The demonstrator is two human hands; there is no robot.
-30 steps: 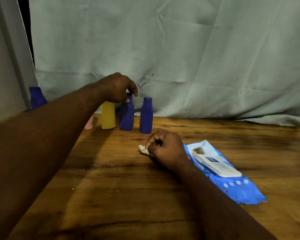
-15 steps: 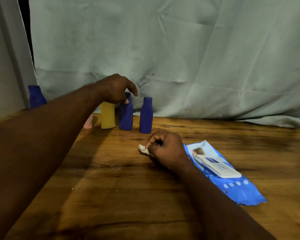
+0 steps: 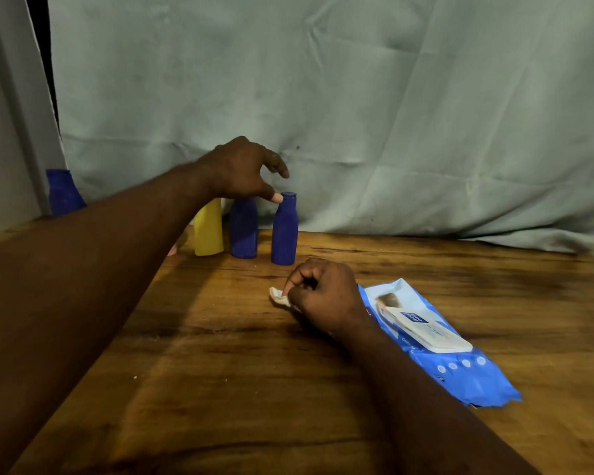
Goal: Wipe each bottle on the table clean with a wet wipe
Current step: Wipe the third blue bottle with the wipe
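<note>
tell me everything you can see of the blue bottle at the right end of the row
The blue bottle is matte and plastic-looking: round body, sloped shoulders, narrow neck, matching blue cap. It stands upright on the wooden table, just forward of the next blue bottle, not touching it. The thumb tip of the left hand touches, or nearly touches, the cap's side.

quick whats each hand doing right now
Left hand: open, thumb at the cap of the nearest blue bottle, gripping nothing.
Right hand: closed, pinching the wet wipe.
</note>
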